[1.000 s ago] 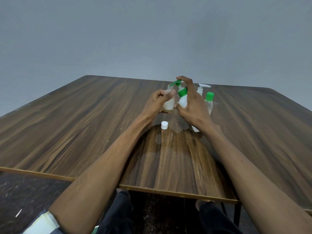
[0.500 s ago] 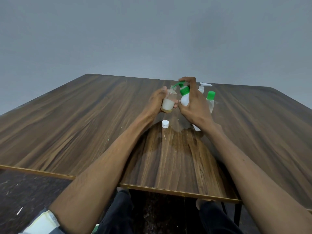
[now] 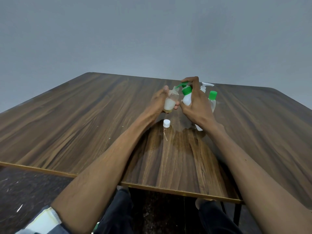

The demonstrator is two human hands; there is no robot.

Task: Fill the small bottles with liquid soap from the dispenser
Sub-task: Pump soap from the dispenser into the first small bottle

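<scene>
Filling under way: one small bottle roughly half full

Soap is going into the small clear bottle (image 3: 170,100), which the left hand (image 3: 160,103) grasps around its body, thumb up beside the neck, holding it off the table (image 3: 70,125) and tilted slightly toward the pump. White liquid sits in its lower part, about half its height, so this bottle looks part done rather than finished. Its white cap (image 3: 166,123) lies loose on the wood at about 6 o'clock from the bottle, near but apart, so capping is left to do.

The right hand (image 3: 196,105) wraps the green-topped dispenser (image 3: 187,98), with a finger curled over the pump head; the green spout reaches to the bottle's mouth at 9 o'clock from the pump. Whether soap is flowing at this instant cannot be told.

At 3 o'clock from the dispenser, behind the right hand, stand a green-capped bottle (image 3: 212,100) and a white pump bottle (image 3: 205,86). The green-capped one is clear; how full it is cannot be read. My judgement: the task is mid-way at best, with this fill to complete.
</scene>
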